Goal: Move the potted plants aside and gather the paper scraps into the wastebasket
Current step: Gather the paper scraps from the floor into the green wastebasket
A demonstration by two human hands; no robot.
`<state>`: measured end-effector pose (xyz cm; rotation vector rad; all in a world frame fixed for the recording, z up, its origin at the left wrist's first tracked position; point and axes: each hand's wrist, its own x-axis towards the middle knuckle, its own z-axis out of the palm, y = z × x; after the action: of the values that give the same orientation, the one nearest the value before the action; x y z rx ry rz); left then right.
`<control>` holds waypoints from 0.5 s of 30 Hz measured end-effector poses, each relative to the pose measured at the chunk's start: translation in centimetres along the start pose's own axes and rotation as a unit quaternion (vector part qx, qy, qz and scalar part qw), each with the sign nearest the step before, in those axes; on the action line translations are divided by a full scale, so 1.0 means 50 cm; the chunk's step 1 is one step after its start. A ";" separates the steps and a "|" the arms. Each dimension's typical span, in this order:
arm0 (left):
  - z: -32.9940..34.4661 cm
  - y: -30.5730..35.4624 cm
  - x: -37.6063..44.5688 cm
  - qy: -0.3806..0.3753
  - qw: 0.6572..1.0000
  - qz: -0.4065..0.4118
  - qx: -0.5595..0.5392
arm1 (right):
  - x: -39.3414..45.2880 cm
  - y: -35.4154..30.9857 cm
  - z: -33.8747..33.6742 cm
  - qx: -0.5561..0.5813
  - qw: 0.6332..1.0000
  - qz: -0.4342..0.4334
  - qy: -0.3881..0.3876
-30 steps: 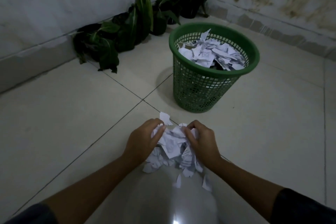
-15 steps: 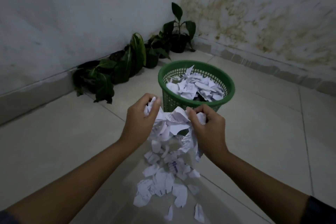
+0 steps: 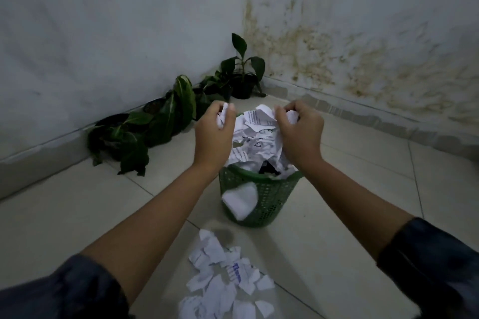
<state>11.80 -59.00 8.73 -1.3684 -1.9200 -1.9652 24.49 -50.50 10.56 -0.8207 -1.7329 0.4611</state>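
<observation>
Left hand and right hand: fingers curled, clamped on paper scraps above green mesh wastebasket. Loose scraps on floor tiles. Potted plants along wall.

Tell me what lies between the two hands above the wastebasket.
Head view: a bunch of paper scraps spans from left hand to right hand, over the wastebasket.

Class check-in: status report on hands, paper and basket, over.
Left hand and right hand grip paper scraps over green wastebasket. Loose scraps remain on floor. Nothing obstructing.
</observation>
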 end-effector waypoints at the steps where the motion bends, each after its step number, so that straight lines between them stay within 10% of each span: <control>1: 0.008 -0.002 0.009 0.007 1.000 0.000 0.003 | 0.011 0.012 0.009 -0.013 1.000 0.001 -0.001; 9: 0.035 -0.029 0.051 0.007 0.999 -0.026 0.035 | 0.039 0.116 0.059 -0.159 0.948 0.128 -0.245; 15: 0.085 -0.050 0.050 -0.248 0.946 -0.091 0.188 | 0.045 0.140 0.013 -0.269 0.857 0.029 -0.438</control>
<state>11.03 -53.65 7.61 -1.7302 -2.5484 -1.2744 25.61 -44.03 7.20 -1.1606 -2.7727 0.4192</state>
